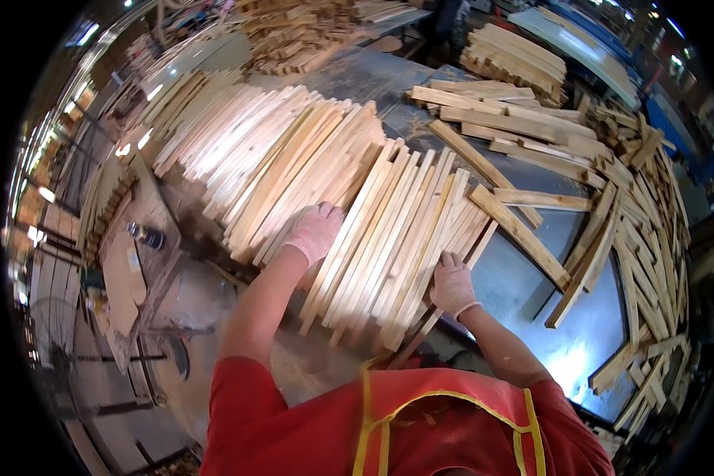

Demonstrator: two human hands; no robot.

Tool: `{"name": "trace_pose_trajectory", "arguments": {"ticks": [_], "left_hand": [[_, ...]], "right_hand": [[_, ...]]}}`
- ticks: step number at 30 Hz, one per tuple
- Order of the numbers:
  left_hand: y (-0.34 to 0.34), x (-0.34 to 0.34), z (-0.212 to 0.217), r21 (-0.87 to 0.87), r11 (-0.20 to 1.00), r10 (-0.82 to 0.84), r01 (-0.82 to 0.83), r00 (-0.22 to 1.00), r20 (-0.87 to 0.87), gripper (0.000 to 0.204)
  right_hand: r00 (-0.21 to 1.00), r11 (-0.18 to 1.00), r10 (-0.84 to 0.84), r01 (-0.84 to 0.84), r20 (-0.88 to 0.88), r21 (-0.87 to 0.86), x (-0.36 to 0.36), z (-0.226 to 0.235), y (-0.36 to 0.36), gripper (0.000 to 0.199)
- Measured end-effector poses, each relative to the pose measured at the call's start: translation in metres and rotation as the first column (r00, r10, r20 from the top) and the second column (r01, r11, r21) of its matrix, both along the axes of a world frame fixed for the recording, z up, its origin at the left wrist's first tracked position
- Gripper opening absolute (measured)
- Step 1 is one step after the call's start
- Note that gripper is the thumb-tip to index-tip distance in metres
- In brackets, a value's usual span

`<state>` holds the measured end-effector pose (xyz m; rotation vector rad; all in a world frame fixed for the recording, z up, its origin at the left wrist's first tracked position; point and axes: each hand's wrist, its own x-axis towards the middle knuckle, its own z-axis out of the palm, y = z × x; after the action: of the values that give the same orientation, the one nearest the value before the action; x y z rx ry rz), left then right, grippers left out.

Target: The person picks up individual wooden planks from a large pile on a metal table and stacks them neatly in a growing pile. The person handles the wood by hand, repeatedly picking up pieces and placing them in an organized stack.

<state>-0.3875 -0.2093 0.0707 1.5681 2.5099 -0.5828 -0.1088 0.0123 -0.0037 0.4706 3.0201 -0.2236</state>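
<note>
A leaning row of pale wooden slats (389,230) lies across a grey metal table (523,285). My left hand (316,230), in a white glove, presses flat against the left side of this bundle of slats. My right hand (452,284), also gloved, rests on the slats' near ends at the right side of the bundle, fingers spread over the wood. Neither hand closes around a single slat. More slats (254,151) fan out to the left behind my left hand.
Loose slats (523,127) lie scattered at the back right, and a jumbled heap (650,230) lines the table's right edge. Stacked wood (293,32) stands at the back. A cluttered workbench (127,262) sits to the left.
</note>
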Motion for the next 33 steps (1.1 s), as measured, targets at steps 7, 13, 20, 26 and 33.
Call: {"name": "trace_pose_trajectory", "arguments": {"ticks": [7,13,20,26,33], "left_hand": [[0.042,0.021,0.022,0.173,0.947,0.252,-0.271,0.96,0.122,0.07],[0.08,0.037,-0.009,0.383,0.85,0.34,-0.36,0.932,0.123,0.089],[0.116,0.183,-0.01,0.229,0.959,0.117,-0.168,0.968,0.221,0.095],[0.109,0.07,-0.013,0.616,0.74,0.355,-0.268,0.935,-0.019,0.077],[0.107,0.005,-0.046,0.215,0.897,0.386,-0.386,0.921,0.044,0.063]], "right_hand": [[0.808,0.109,-0.589,0.108,0.023,-0.988,0.002,0.001,0.009,0.035],[0.967,-0.006,-0.234,0.106,0.104,-0.994,0.006,0.028,-0.022,0.049],[0.902,0.958,-0.286,0.271,-0.322,-0.091,0.08,0.003,0.207,0.096],[0.877,0.846,-0.454,0.48,0.159,-0.232,0.132,-0.029,0.288,0.105],[0.744,0.441,-0.666,0.457,0.06,-0.772,0.167,-0.005,0.215,0.094]]}}
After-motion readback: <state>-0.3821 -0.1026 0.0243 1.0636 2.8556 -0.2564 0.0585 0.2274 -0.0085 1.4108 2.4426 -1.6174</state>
